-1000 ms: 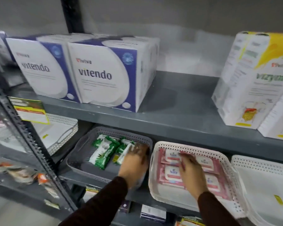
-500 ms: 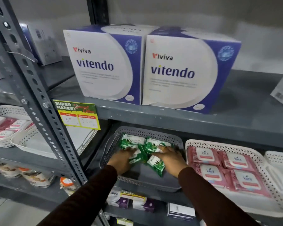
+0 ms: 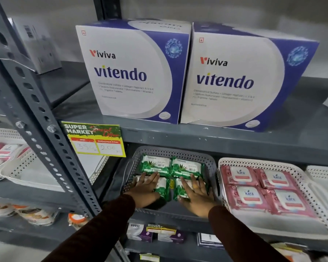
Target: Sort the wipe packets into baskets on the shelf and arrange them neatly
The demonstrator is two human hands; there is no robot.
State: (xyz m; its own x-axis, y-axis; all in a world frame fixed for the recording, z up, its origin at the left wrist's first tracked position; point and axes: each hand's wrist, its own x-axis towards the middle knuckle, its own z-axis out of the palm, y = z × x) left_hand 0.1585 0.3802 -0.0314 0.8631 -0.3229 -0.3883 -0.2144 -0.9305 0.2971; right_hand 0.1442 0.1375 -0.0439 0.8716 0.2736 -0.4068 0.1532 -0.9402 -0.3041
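Observation:
A grey perforated basket (image 3: 210,163) on the middle shelf holds several green wipe packets (image 3: 155,164) laid flat in two rows. My left hand (image 3: 145,187) lies flat, fingers spread, on the near left packet. My right hand (image 3: 196,192) rests flat on the near right packet. The two far packets lie side by side, uncovered. To the right, a white perforated basket (image 3: 309,188) holds several pink wipe packets (image 3: 242,176) in a neat two-by-two block.
Two large white-and-blue boxes (image 3: 133,72) stand on the shelf above. A yellow price tag (image 3: 95,140) hangs from the shelf edge. A slotted grey upright (image 3: 36,103) stands at left, with white baskets (image 3: 13,167) behind it. Small boxes (image 3: 140,231) sit below.
The green packets were jumbled under both hands; now they lie squared in two rows. A second ago my right hand was in the pink basket; it has moved to the grey one.

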